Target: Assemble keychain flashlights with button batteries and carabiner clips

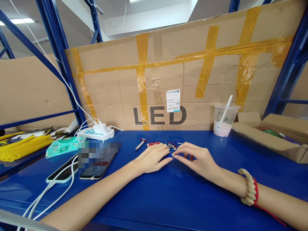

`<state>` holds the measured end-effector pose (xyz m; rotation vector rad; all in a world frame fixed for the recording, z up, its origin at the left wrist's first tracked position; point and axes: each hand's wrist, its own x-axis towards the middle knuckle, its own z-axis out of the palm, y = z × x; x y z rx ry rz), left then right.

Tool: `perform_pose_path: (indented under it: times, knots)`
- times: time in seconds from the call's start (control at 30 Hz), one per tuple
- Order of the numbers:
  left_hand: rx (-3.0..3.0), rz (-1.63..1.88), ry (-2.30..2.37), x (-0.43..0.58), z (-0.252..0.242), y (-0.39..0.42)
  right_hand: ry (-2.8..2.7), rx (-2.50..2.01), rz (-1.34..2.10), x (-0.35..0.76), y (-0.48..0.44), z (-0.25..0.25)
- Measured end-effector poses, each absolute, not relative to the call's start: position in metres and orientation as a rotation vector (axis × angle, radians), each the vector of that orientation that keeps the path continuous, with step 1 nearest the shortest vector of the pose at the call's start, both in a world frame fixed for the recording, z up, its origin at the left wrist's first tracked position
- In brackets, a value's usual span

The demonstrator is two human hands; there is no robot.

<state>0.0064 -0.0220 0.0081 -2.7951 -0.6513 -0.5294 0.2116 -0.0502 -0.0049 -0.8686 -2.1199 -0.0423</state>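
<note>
Small blue tube (166, 156) is right in the middle of things here, just above the blue tabletop (173, 195), between this person's two hands. Going by the head view, the left hand (152, 158) has its thumb and fingers clamped on it, most of it tucked out of sight. The right hand (201, 158) has its thumb and index tips close together right at the tube's silvery end; can't tell from here if they're actually pinching it.

Just behind the hands there's a little jumble of metal bits (171, 146), a red tube (153, 144) and a blue clip (179, 142), plus a silver tube (139, 145) with a red clip lying a bit to the left. Two phones, a dark one (96, 170) and a pale-cased one (63, 171), are by the left forearm. The plastic cup (223, 122) with the straw stands well apart, back right.
</note>
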Motion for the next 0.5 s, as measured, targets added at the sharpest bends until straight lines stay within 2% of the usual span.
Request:
perform_pose_path:
  times: [0.5]
  knots:
    - [-2.809, -0.500, -0.575, 0.0049, 0.0062, -0.0203, -2.334, -0.763, -0.025, 0.2140, -0.0456, -0.0076]
